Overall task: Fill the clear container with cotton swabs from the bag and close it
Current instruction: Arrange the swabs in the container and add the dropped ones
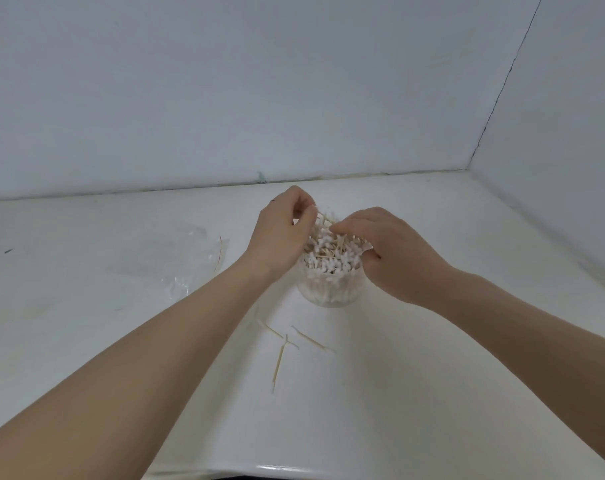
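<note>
A clear round container (pixel 328 291) stands at the middle of the white table, packed with cotton swabs (pixel 332 256) that stick up in a heap above its rim. My left hand (pixel 280 233) is at the container's left side and pinches swabs at the top of the heap. My right hand (pixel 387 247) reaches over from the right, its fingertips pinching swabs near the middle of the heap. The clear plastic bag (pixel 162 261) lies flat and crumpled on the table to the left. No lid can be made out.
Three loose swabs (pixel 287 344) lie on the table in front of the container. One thin stick (pixel 219 252) lies at the bag's right edge. White walls close the table at the back and right. The table's front edge (pixel 294 469) is near the bottom.
</note>
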